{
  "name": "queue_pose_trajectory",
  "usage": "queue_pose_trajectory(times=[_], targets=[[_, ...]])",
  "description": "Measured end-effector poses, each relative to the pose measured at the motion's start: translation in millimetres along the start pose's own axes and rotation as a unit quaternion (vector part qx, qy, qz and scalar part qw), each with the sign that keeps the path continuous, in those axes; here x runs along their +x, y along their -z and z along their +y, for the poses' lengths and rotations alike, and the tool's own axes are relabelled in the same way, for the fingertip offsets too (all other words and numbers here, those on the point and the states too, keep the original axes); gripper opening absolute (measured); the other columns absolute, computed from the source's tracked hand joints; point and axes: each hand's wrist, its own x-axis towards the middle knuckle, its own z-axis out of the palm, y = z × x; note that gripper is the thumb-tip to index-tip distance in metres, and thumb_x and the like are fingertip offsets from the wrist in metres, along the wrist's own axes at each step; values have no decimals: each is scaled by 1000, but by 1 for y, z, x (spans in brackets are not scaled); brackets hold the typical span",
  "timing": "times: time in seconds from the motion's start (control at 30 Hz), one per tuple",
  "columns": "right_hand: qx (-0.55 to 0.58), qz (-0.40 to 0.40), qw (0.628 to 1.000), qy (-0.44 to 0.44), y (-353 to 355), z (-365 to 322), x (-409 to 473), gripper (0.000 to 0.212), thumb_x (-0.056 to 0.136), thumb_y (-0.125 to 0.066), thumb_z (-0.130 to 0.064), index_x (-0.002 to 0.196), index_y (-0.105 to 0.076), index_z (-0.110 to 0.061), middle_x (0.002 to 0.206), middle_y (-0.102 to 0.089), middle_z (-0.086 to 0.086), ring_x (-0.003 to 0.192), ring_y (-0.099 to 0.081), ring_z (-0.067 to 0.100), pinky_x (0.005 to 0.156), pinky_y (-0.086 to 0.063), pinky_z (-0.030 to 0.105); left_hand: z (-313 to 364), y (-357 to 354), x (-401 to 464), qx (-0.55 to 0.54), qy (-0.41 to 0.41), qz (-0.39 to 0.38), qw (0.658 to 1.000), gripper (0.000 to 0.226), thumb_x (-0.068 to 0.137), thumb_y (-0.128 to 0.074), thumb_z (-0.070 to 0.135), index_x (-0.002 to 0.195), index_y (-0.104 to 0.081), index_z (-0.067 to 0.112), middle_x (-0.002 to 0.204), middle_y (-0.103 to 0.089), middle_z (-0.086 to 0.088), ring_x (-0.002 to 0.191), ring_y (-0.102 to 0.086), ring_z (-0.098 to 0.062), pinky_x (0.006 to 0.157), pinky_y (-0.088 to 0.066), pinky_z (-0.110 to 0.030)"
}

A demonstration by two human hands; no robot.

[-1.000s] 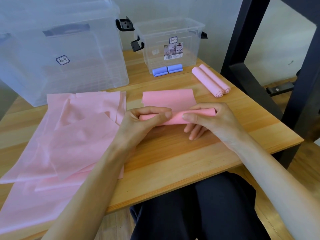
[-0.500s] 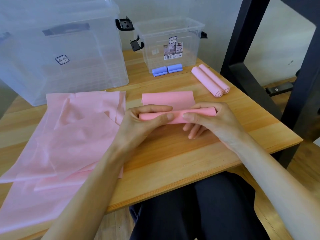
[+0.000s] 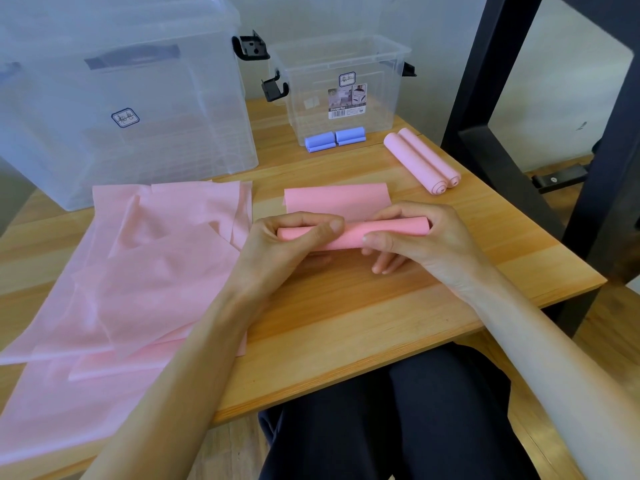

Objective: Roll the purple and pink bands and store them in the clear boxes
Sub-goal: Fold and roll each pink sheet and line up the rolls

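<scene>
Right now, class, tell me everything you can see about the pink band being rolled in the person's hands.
The pink band is a smooth, matte, salmon-pink sheet that looks thin and stretchy. Its near part is wound into a tight roll lying crosswise on the wooden table; the unrolled tail lies flat beyond it, toward the small clear box. The left hand grips the roll's left end, thumb over the top; the right hand grips the right end, whose open tip shows past the fingers.
</scene>
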Motion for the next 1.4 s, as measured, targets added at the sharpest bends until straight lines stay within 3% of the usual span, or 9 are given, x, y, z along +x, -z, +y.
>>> queue_pose_trajectory(times=[0.13, 0.33, 0.47, 0.63, 0.9, 1.03, 1.17, 1.27, 1.4], targets=[[7, 6, 1000, -17, 0, -1, -1, 30, 79, -73, -32, 95, -74, -6, 72, -73, 15, 56, -69, 29, 54, -57, 32, 0, 2, -2, 45, -56, -18, 997, 25, 67, -80, 26, 92, -78, 21, 87, -77, 5, 82, -69, -4, 74, -53, -16], [2, 0, 1000, -5, -1, -1, 1, 34, 72, -78, -26, 101, -72, -8, 85, -76, 11, 65, -72, 27, 54, -59, 29, 0, 0, -1, 14, -1, -1, 1000, 10, 81, -75, 15, 90, -77, 12, 84, -78, -4, 75, -75, -15, 66, -60, -23], [-4, -2, 1000, 6, 0, -1, 0, 31, 74, -78, -20, 100, -72, -4, 82, -75, 14, 63, -72, 28, 54, -58, 30, -1, 1, 0, 6, 1, 6, 1000, 18, 76, -77, 23, 91, -78, 12, 89, -77, -6, 83, -74, -17, 74, -61, -27], [0, 5, 1000, -16, 0, 0, 0, 31, 80, -72, -34, 94, -73, -6, 72, -73, 15, 55, -69, 29, 55, -56, 37, -1, 2, -1, 58, -53, -1, 997, 23, 69, -79, 31, 90, -79, 21, 90, -77, 1, 83, -69, -7, 78, -54, -19], [-8, -6, 1000, 11, -1, 0, 0, 34, 72, -79, -20, 103, -72, -10, 89, -76, 8, 67, -73, 27, 54, -59, 30, -1, 0, 0, -8, 30, 8, 999, 16, 78, -75, 23, 88, -77, 12, 88, -77, -8, 81, -75, -19, 67, -61, -24], [-6, -1, 1000, 7, 0, 1, 0, 26, 78, -76, -22, 100, -73, -7, 83, -75, 11, 63, -72, 28, 54, -58, 30, 0, 1, 0, 29, -10, 7, 1000, 25, 69, -79, 31, 90, -79, 19, 92, -77, 2, 87, -71, -10, 78, -58, -22], [-1, 3, 1000, -9, 0, 0, 0, 27, 81, -72, -32, 94, -74, -8, 74, -73, 14, 57, -70, 30, 53, -58, 34, -1, 1, -1, 52, -41, 2, 998, 21, 70, -79, 29, 89, -79, 22, 85, -76, 7, 79, -67, -1, 69, -52, -15], [4, -2, 1000, -7, 0, -1, 0, 29, 77, -75, -30, 97, -73, -10, 76, -74, 14, 59, -70, 30, 54, -59, 33, -1, -1, 0, 15, -14, 10, 1000, 14, 74, -78, 22, 88, -79, 16, 89, -77, 2, 82, -71, -8, 69, -59, -21], [1, -14, 1000, -2, -1, -2, -1, 38, 71, -79, -22, 106, -70, -12, 80, -76, 13, 62, -71, 29, 56, -60, 33, 0, 1, 0, -32, 28, 1, 999, 31, 69, -76, 31, 93, -77, 13, 89, -77, -8, 82, -75, -18, 69, -61, -25]])
